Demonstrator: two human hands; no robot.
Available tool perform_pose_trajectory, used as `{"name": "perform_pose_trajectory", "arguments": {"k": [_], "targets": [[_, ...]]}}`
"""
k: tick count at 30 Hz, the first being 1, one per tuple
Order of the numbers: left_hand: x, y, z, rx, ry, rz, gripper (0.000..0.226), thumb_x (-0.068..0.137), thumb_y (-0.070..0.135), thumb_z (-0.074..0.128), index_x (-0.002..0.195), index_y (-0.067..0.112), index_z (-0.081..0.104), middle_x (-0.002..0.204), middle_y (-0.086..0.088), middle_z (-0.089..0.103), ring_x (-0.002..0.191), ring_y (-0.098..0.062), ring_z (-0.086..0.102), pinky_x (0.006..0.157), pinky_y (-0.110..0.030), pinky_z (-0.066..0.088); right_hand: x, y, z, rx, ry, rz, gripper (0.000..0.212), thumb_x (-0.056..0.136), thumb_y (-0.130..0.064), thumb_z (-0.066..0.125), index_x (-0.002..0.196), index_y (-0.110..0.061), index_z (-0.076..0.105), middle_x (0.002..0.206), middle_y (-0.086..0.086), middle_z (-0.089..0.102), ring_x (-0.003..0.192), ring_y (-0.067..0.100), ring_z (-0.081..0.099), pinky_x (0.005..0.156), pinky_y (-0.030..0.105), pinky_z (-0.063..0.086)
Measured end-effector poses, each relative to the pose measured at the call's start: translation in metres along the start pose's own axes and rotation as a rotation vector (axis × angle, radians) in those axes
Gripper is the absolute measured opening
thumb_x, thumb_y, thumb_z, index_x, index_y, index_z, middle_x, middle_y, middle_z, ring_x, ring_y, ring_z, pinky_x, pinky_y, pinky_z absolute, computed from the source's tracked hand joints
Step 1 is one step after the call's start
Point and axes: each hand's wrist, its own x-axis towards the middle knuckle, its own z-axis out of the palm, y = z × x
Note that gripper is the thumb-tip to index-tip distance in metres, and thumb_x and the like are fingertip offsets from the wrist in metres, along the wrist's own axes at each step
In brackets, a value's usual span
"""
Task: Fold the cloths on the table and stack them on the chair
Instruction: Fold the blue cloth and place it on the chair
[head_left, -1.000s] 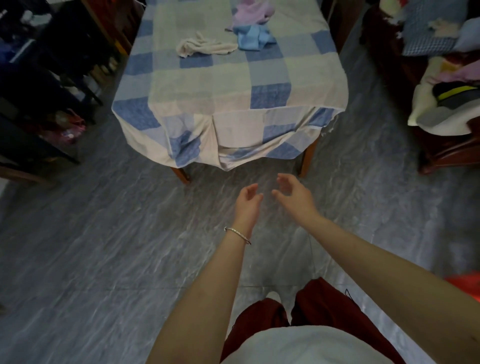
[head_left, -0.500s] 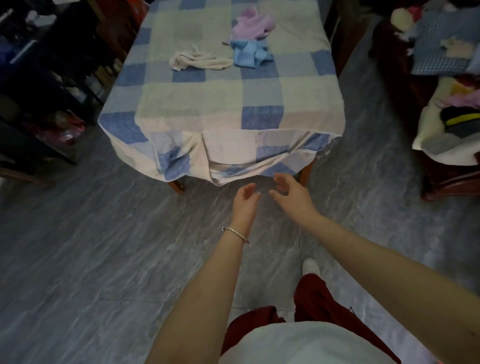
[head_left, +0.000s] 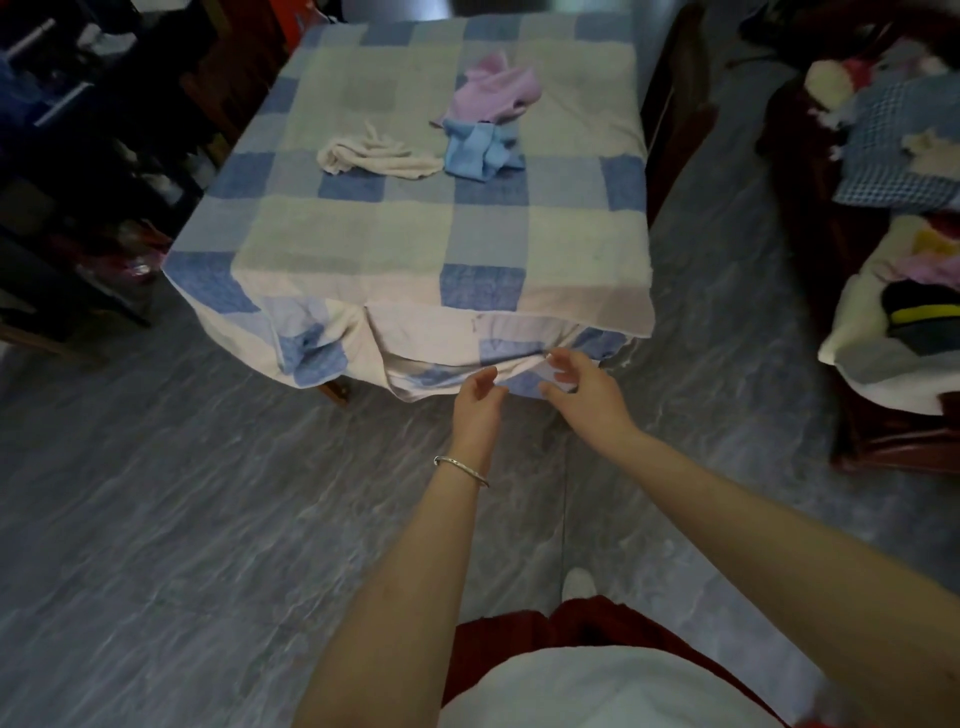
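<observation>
Left hand (head_left: 475, 410) and right hand (head_left: 582, 395) hang close together, both empty with fingers loosely spread, right by the drooping edge of the blue-and-cream checked surface (head_left: 415, 234). Well beyond them sit a crumpled cream cloth (head_left: 374, 158), a bunched light-blue cloth (head_left: 480, 150) and a rumpled lilac cloth (head_left: 493, 93), all unfolded.

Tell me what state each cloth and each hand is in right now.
White towelling cloth: crumpled, unfolded.
Light blue cloth: crumpled, unfolded, touching the lilac one.
Lilac cloth: crumpled, unfolded.
Blue-and-white checked tablecloth: spread flat on top, front edge rumpled.
Left hand: open, holding nothing.
Right hand: open, holding nothing.
</observation>
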Motion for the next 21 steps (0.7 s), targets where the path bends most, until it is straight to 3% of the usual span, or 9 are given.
{"name": "perform_pose_trajectory", "arguments": {"k": [8, 14, 18, 21], "targets": [[0.013, 0.017, 0.044, 0.004, 0.017, 0.000, 0.035, 0.090, -0.004, 0.047, 0.125, -0.004, 0.048, 0.132, -0.019, 0.052, 0.103, -0.012, 0.047, 0.066, -0.002, 0.042, 0.039, 0.011, -0.034, 0.059, -0.013, 0.009, 0.041, 0.086, -0.019, 0.063, 0.126, -0.017, 0.052, 0.125, 0.004, 0.060, 0.117, 0.020, 0.055, 0.103, 0.032, 0.041], [0.028, 0.030, 0.060, 0.015, 0.013, -0.026, 0.037, 0.091, -0.001, 0.047, 0.129, -0.001, 0.047, 0.134, -0.016, 0.050, 0.114, -0.019, 0.049, 0.091, -0.021, 0.038, 0.064, 0.009, -0.041, 0.090, -0.024, 0.001, 0.042, 0.087, -0.014, 0.062, 0.127, -0.015, 0.050, 0.130, 0.005, 0.058, 0.120, 0.023, 0.054, 0.105, 0.040, 0.042], [0.046, 0.038, 0.067, 0.024, 0.008, -0.023, 0.038, 0.092, 0.002, 0.048, 0.129, 0.002, 0.047, 0.135, -0.014, 0.050, 0.125, -0.024, 0.047, 0.093, -0.023, 0.037, 0.085, 0.003, -0.045, 0.095, -0.039, 0.001, 0.044, 0.087, -0.014, 0.061, 0.129, -0.012, 0.048, 0.130, 0.005, 0.057, 0.119, 0.020, 0.053, 0.103, 0.031, 0.041], [0.065, 0.047, 0.073, 0.024, 0.017, -0.007, 0.039, 0.091, 0.000, 0.048, 0.130, -0.001, 0.046, 0.136, -0.016, 0.049, 0.126, -0.026, 0.046, 0.094, -0.023, 0.036, 0.105, -0.001, -0.046, 0.070, -0.057, -0.021, 0.044, 0.087, -0.015, 0.062, 0.128, -0.014, 0.048, 0.130, 0.005, 0.057, 0.119, 0.021, 0.053, 0.105, 0.036, 0.042]]}}
